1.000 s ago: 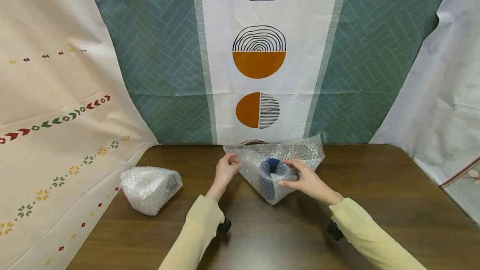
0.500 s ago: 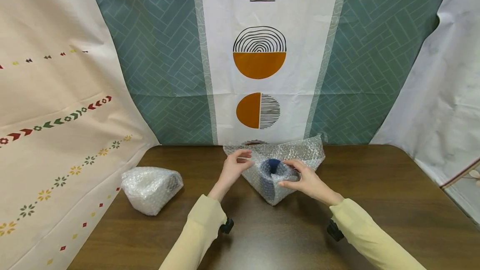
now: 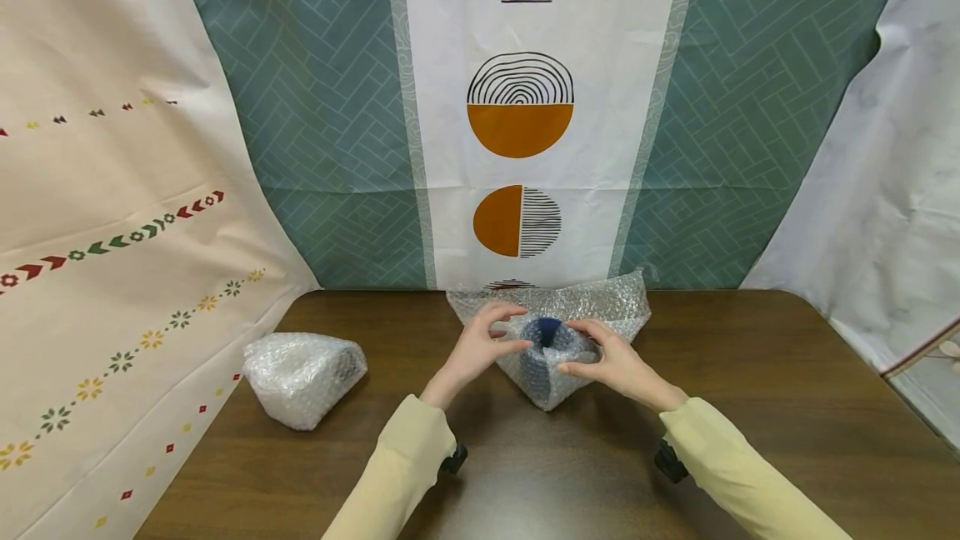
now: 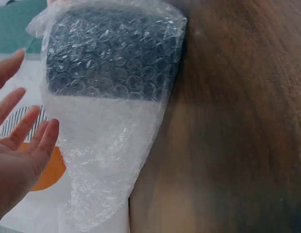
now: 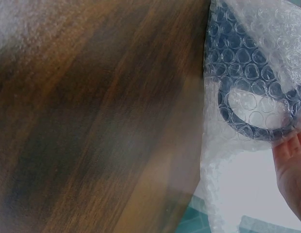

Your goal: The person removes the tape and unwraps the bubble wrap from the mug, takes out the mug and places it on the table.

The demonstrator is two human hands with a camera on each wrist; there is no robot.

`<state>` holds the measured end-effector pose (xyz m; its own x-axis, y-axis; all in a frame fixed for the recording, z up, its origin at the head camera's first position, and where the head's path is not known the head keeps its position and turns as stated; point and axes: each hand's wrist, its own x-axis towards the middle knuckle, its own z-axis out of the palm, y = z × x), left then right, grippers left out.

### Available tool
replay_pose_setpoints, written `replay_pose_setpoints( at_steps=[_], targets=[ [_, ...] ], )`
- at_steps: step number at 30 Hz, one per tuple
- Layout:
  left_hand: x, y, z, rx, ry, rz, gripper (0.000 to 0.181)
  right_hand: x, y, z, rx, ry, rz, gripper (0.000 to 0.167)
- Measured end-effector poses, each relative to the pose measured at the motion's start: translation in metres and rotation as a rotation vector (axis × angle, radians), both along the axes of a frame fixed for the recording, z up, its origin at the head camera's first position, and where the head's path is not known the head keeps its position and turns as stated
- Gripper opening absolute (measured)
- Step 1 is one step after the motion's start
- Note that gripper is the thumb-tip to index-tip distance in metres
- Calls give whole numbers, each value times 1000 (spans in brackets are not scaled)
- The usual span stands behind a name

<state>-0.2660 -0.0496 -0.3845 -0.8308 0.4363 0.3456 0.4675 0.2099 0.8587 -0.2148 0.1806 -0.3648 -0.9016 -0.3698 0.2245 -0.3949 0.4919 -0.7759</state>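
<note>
A dark blue mug (image 3: 545,328) stands upright on the table, partly wrapped in a sheet of bubble wrap (image 3: 600,298). Its handle (image 5: 231,119) shows through the plastic in the right wrist view. With thumb and fingers, my right hand (image 3: 622,367) holds a folded flap of wrap against the mug's right side and rim. My left hand (image 3: 472,350) hovers at the mug's left, fingers spread and thumb apart, holding nothing. In the left wrist view, a gap separates its fingertips from the wrapped mug, below which loose wrap extends.
A bundle of bubble wrap (image 3: 300,382) lies on the left of the brown wooden table (image 3: 720,357); its contents cannot be made out. Patterned cloths hang behind the table (image 3: 337,107) and at both sides. The loose wrap reaches the table's back edge.
My left hand has moved right, from beside the sheet's left edge to close by the mug, its fingers spreading wider. My right hand keeps its hold on the flap.
</note>
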Motion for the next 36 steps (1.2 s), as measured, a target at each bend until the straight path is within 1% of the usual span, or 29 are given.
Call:
replay_pose_setpoints(
  at_steps=[3,5,9,12,16,17,20,24,26,28,33,34,36],
  targets=[
    [0,1,-4,-29,-2,-13,49,0,0,0,7,7,0,62],
    [-1,2,-7,-42,10,-21,51,0,0,0,12,9,0,62],
    [-2,3,-12,-56,20,-32,52,-1,1,-3,8,11,2,62],
    [-2,3,-14,-68,19,-31,52,-8,4,-14,-4,12,-1,64],
    [0,4,-17,-74,13,-24,51,-19,9,-30,14,24,-7,67],
    [0,4,-17,-68,15,-25,51,-21,10,-32,19,28,-7,68],
    [8,6,-11,-22,-9,-34,50,-23,12,-34,25,34,-7,69],
    [20,7,1,46,-60,-51,48,-24,13,-34,34,24,-12,70],
    [23,7,4,52,-78,-50,48,-23,12,-32,41,11,-16,70],
    [25,7,5,50,-88,-43,48,-20,11,-28,38,-5,-15,69],
    [26,7,7,41,-98,-28,48,-8,4,-9,18,-38,5,67],
    [26,7,8,39,-98,-28,48,-7,3,-7,13,-42,5,67],
    [25,7,8,33,-96,-30,48,-9,4,-9,29,-42,-2,68]
  ],
)
